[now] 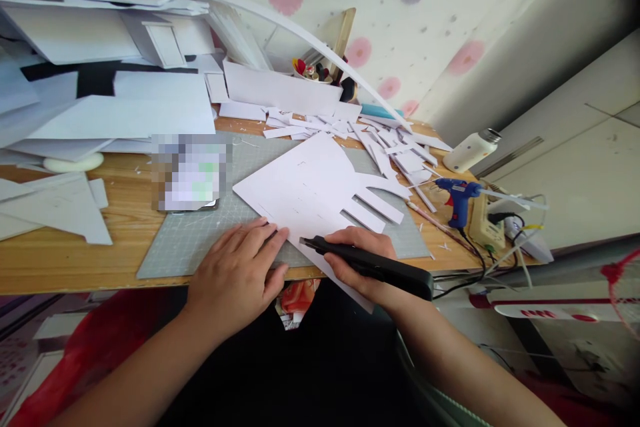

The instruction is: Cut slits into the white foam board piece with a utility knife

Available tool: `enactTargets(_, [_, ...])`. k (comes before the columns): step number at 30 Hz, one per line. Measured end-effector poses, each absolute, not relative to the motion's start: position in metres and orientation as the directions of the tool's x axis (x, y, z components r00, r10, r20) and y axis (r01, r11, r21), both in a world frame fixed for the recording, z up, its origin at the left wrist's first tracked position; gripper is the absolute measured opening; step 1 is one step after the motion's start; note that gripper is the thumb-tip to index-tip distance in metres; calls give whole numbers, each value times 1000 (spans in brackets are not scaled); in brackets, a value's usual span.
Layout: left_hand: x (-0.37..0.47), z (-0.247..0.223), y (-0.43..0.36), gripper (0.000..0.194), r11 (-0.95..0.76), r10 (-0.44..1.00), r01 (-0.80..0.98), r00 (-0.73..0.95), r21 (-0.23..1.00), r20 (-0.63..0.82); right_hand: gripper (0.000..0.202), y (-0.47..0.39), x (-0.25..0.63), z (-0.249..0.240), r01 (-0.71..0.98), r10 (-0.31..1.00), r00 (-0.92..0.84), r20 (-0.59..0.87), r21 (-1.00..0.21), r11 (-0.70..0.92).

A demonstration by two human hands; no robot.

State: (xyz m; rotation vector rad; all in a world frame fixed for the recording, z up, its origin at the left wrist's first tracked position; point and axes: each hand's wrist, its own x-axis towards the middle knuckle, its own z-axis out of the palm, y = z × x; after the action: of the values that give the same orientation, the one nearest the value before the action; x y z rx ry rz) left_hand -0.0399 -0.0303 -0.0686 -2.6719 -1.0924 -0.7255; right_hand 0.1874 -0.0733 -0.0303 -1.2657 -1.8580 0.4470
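A white sheet of board (310,177) with several finger-like strips at its right end lies at an angle on a grey cutting mat (173,247). Its lower corner hangs past the desk's front edge. My left hand (233,270) rests flat, fingers outstretched, fingertips touching the sheet's near left edge. In my right hand (360,250) is a black utility knife (387,271), its blade pointing left over the near part of the sheet. Whether the blade touches the board I cannot tell. Short pencil marks show on the sheet.
Stacked white boards (160,103) fill the back left, with a blurred phone (195,177) before them. Paper offcuts (320,123) are heaped behind the sheet. At right are a blue glue gun (460,197), a power strip (485,223) with cables and a white bottle (470,152).
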Motion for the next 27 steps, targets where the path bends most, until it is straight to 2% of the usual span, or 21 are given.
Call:
enactTargets(15, [-40, -69, -29, 42, -714, 628, 698, 614, 42, 478, 12, -86, 199, -32, 620, 901, -159, 404, -669, 409])
enactTargets(27, [-40, -67, -29, 40, -715, 626, 698, 612, 43, 483, 12, -93, 207, -26, 594, 884, -206, 420, -664, 454])
